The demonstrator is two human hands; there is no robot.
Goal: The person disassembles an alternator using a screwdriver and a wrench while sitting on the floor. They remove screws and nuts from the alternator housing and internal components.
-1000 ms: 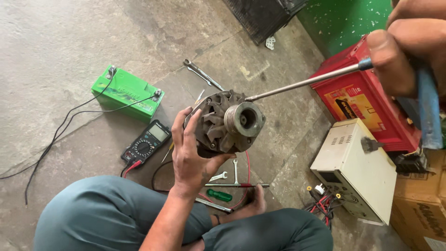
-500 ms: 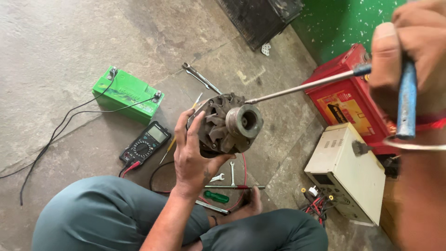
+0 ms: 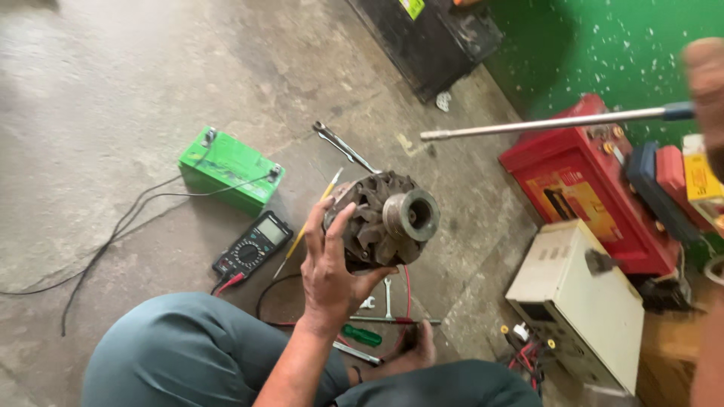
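Showed worn grey concrete floor (image 3: 113, 90) in daylight, green speckled wall (image 3: 603, 45) beyond, dark cabinet (image 3: 430, 38) against it.

1. Open concrete floor (image 3: 113, 90) lies left, crossed by thin black wires (image 3: 113, 241).
2. Green battery (image 3: 226, 167), multimeter (image 3: 253, 247) and scattered wrenches (image 3: 343, 145) crowd the middle.
3. Red battery (image 3: 581, 181) and cream box (image 3: 584, 305) block the right, seemingly tightly.

A person seated on the concrete floor (image 3: 113, 90) wears dull teal trousers (image 3: 181, 354), the cloth creased over both bent knees. The left hand (image 3: 332, 275) and its forearm are bare, with no sleeve, glove, watch or ring showing. The right hand (image 3: 705, 75), blurred at the frame's edge, is likewise uncovered, as is the foot (image 3: 411, 350) between the knees
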